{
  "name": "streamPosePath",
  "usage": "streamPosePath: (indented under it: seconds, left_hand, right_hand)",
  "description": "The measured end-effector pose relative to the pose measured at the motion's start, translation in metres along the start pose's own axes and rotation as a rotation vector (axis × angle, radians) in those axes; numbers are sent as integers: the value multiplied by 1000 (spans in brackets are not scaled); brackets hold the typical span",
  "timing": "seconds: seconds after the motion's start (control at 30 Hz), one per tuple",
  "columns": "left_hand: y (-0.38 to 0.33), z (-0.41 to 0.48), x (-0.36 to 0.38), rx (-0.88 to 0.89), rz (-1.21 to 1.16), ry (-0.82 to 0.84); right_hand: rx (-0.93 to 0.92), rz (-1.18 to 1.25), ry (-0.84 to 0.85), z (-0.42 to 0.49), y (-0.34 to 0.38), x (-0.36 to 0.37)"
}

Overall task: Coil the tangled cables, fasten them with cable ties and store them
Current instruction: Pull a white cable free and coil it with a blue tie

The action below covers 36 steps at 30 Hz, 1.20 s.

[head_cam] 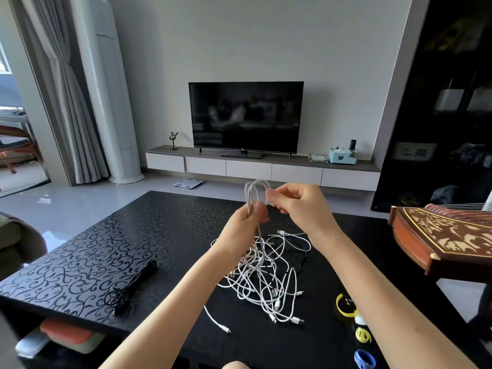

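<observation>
Left hand [243,227] grips white cable coil [256,189] w/ curled fingers, loops rising above the thumb. Right hand [298,206] pinches the coil's right side; its tail hangs to the tangle [266,275] on black table [106,235].

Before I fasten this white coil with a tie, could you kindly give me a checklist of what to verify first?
1. Loops gathered: ok, left hand grips the white coil at its base.
2. Right hand free for a tie: not ok, it pinches the coil's loop.
3. Cable fully wound: not ok, a strand runs down from the left hand into the tangled pile.
4. Ties at hand: ok, yellow tie and blue tie lie on the table by the right forearm.
5. Strand free of knots in the pile: cannot tell.
</observation>
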State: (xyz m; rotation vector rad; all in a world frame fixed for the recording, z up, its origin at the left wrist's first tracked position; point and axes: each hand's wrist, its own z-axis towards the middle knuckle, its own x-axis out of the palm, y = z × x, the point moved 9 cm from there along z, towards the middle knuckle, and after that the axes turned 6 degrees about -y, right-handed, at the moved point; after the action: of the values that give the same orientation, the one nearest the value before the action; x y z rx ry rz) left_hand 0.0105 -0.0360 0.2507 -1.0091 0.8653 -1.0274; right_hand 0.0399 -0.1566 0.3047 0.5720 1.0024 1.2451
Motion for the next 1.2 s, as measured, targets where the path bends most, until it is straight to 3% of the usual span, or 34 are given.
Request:
streamPosePath:
  seconds: [0.07,0.17,0.3,0.37,0.43,0.5,0.57,0.67,0.7,0.8,0.9,0.97,1.07,1.2]
  left_hand:
    - [-3,4,-4,-58,-237,-8]
    - [-24,8,-5,-31,-571,68]
    - [-40,8,-10,-21,-742,111]
    - [-39,10,-24,-26,-796,61]
    - [-39,14,-48,-22,-878,-23]
    - [-43,18,-73,2,-924,-94]
    - [-52,23,-89,40,-937,-142]
    - [-54,31,-100,54,-899,-200]
    - [-50,32,-99,46,-870,-219]
    - [-32,37,-103,31,-758,-297]
    - [-13,42,-106,21,-675,-347]
    - [-4,47,-105,2,-630,-357]
    - [6,52,-100,-43,-562,-343]
    - [17,54,-94,-102,-442,-264]
  right_hand:
    - [98,198,135,-7,-18,18]
    - [131,260,360,-30,-35,58]
    - [119,386,568,-63,-46,98]
    - [139,474,569,-71,-58,99]
    - [119,374,545,-72,-80,97]
    - [63,27,509,-68,-120,94]
    - [64,-318,434,-57,-160,85]
    - [92,-622,270,-24,-184,67]
    - [114,-609,194,-7,-181,59]
    - [254,-238,-8,45,-149,43]
    - [143,-25,-160,99,-85,24]
    - [-9,-64,-193,123,-35,14]
    - [-176,-311,-62,126,3,15]
    - [-110,-458,371,72,-18,36]
